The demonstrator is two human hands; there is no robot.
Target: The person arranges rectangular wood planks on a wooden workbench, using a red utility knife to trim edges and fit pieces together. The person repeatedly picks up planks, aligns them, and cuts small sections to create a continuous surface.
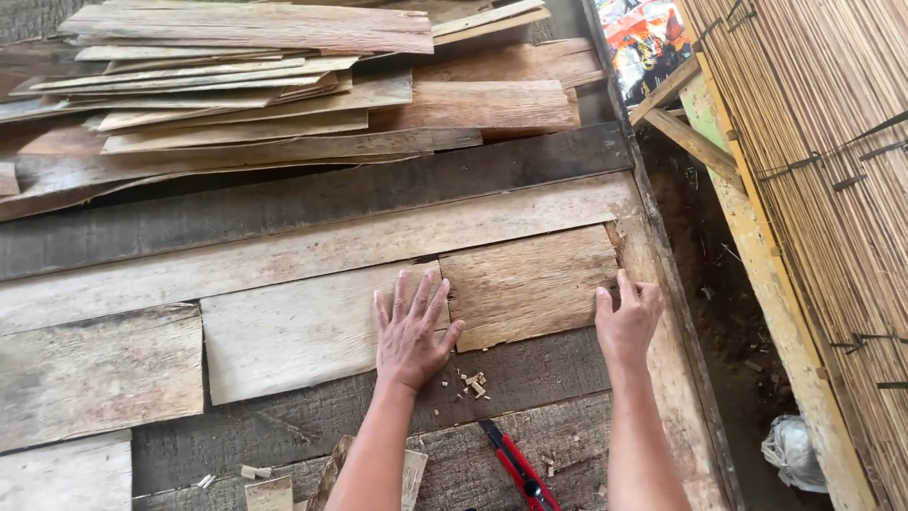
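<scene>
on the far left a pale wood sheet [95, 374] lies flat on the dark work table [530, 374], and next to it lies a wider pale sheet [293, 331]. they sit side by side in a row, edge near edge, so they look lined up to make one long strip. the left hand [411, 331] lies flat and open, fingers spread, right on the line where the wider pale sheet meets a small brown sheet [530, 284], as if to press both down flat. it grips nothing. below it sit a few wood chips [473, 383], and a red cutter [515, 466] lies near the table's front edge, close by and easy to grab. the right hand [626, 320] has its fingers curled at the brown sheet's right edge, touching it, maybe to nudge it snug; i cannot tell if it pinches the edge. behind them lies one long pale strip [312, 246]. at the back is a big messy stack of sheets [265, 85], too many to count. i count three sheets in the row, two hands, one cutter.
</scene>
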